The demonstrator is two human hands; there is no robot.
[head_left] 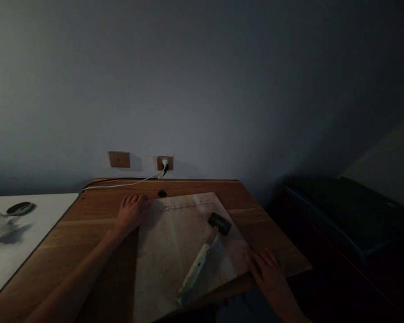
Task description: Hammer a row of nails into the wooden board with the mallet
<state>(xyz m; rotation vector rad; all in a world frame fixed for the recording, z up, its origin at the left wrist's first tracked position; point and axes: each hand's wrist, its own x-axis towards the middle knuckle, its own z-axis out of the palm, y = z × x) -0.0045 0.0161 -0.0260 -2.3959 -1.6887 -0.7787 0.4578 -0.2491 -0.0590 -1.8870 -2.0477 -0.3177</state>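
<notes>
A pale flat board (168, 251) lies askew on a wooden desk (87, 233). My left hand (131, 213) rests flat with fingers spread on the board's far left corner. My right hand (267, 269) lies with fingers stretched out on the board's near right corner, at the desk's front edge. A mallet (204, 255) with a dark head and a light handle lies on the board between my hands, touched by neither. A row of small marks runs along the board's far edge.
A white cable (128, 183) runs from a wall socket (164, 162) across the desk's back. A small dark hole (162, 194) sits behind the board. A white surface (27, 233) with a dark object adjoins on the left. Dark furniture (343, 215) stands to the right.
</notes>
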